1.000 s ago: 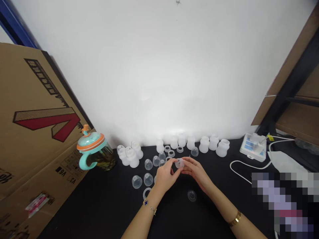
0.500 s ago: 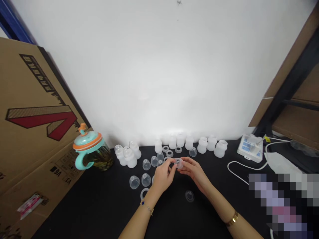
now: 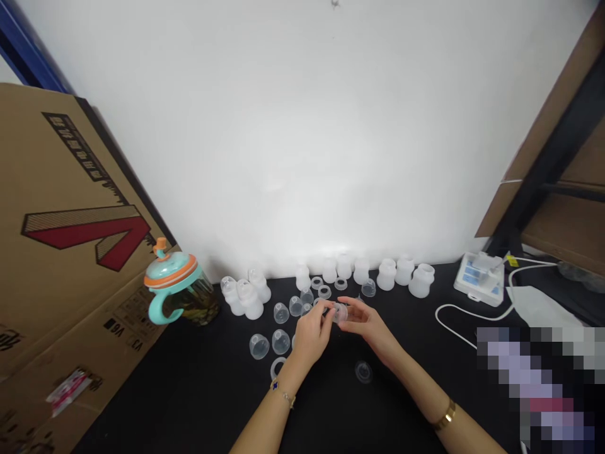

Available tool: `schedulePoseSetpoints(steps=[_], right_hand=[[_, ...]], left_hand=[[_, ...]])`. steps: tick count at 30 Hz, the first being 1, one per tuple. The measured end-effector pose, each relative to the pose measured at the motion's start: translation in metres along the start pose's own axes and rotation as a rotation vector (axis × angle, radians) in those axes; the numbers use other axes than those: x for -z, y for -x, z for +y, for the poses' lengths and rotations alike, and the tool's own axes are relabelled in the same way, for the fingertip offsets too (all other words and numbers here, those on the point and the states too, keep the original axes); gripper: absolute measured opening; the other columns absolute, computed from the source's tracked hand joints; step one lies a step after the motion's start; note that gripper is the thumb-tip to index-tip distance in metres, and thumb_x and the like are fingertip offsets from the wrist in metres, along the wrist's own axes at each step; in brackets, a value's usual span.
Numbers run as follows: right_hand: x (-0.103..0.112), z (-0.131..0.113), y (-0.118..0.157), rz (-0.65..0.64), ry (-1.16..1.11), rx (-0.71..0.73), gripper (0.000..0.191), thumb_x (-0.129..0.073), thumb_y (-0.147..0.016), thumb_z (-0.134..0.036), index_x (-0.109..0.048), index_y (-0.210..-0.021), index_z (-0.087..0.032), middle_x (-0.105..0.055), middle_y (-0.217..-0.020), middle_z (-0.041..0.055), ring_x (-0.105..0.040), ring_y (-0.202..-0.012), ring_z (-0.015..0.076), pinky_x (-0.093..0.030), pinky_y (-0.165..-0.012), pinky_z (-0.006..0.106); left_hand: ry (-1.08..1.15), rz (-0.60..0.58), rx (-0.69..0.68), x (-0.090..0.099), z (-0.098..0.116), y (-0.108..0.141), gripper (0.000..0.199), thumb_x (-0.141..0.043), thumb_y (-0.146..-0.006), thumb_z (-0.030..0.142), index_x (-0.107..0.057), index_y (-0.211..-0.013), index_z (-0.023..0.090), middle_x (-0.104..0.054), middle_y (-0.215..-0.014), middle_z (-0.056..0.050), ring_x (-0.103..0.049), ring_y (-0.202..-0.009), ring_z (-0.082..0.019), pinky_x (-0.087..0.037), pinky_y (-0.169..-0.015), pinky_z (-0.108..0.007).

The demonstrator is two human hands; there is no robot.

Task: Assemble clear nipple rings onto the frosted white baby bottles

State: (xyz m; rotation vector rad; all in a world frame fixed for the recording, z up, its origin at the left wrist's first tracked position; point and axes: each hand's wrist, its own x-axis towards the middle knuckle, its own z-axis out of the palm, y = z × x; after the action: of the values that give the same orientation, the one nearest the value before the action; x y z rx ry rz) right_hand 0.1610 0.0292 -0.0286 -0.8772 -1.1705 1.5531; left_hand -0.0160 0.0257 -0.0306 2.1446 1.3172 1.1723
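Pinching so small and smooth a part is judged to carry the main risk: if it is pressed off-centre, or turned harder from one side than the other, the translucent piece [image 3: 339, 313] could be squeezed out and dropped among the pale rings [image 3: 324, 296] beyond the fingers [image 3: 327, 323]. If it is as soft as it looks, it might also be bent out of shape by too tight a grip. By a low sweep of the left wrist, the white ring [image 3: 274, 366] just beside it could be nudged out of place.

The translucent piece is held between the two hands, right at the fingertips, and appears to be raised off the counter [image 3: 189, 391]. On one side it is pinched between thumb and index of the left hand [image 3: 309, 337]; on the other it is gripped by the right hand [image 3: 371, 328], with the index laid above and the thumb below. Its finer detail cannot be made out.

To the left of the fingers, clear domes [image 3: 280, 341] are scattered on the counter. Beyond the fingers and to the right, white bottles [image 3: 386, 275] are lined up near the wall [image 3: 302, 145]. Nearer the body than the right fingers, a flat clear disc [image 3: 363, 371] is seen, touched by neither hand.
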Motion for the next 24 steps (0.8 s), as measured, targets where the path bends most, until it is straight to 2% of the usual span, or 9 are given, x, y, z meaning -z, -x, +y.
schedulePoseSetpoints(steps=[7,14,24], right_hand=[[0.0009,0.0040,-0.0030,-0.010,0.021,0.007,0.053,-0.089,-0.058,-0.028,-0.071,-0.108,-0.024,-0.073,-0.100,0.0026,-0.068,-0.092,0.0233,-0.053,-0.085,0.039],[0.0022,0.0082,-0.0070,-0.031,0.085,0.043,0.057,-0.089,-0.056,-0.028,-0.070,-0.109,-0.025,-0.073,-0.098,0.0015,-0.069,-0.085,0.0213,-0.055,-0.080,0.036],[0.0008,0.0048,-0.0061,-0.036,0.186,0.099,0.050,-0.084,-0.065,-0.034,-0.069,-0.111,-0.024,-0.072,-0.102,0.0027,-0.068,-0.082,0.0195,-0.055,-0.079,0.035]], left_hand=[[0.015,0.001,-0.005,0.0013,0.0023,0.0000,0.021,-0.043,-0.100,0.030,-0.061,-0.105,0.022,-0.071,-0.090,-0.002,-0.065,-0.070,-0.016,-0.045,-0.064,-0.025],[0.030,0.002,0.011,0.0026,0.0038,0.0003,0.020,-0.043,-0.100,0.030,-0.061,-0.103,0.022,-0.071,-0.092,-0.003,-0.065,-0.070,-0.015,-0.045,-0.065,-0.025],[0.058,0.014,-0.006,0.0013,0.0046,0.0006,0.018,-0.044,-0.099,0.029,-0.061,-0.102,0.023,-0.070,-0.096,-0.003,-0.064,-0.069,-0.015,-0.047,-0.065,-0.025]])
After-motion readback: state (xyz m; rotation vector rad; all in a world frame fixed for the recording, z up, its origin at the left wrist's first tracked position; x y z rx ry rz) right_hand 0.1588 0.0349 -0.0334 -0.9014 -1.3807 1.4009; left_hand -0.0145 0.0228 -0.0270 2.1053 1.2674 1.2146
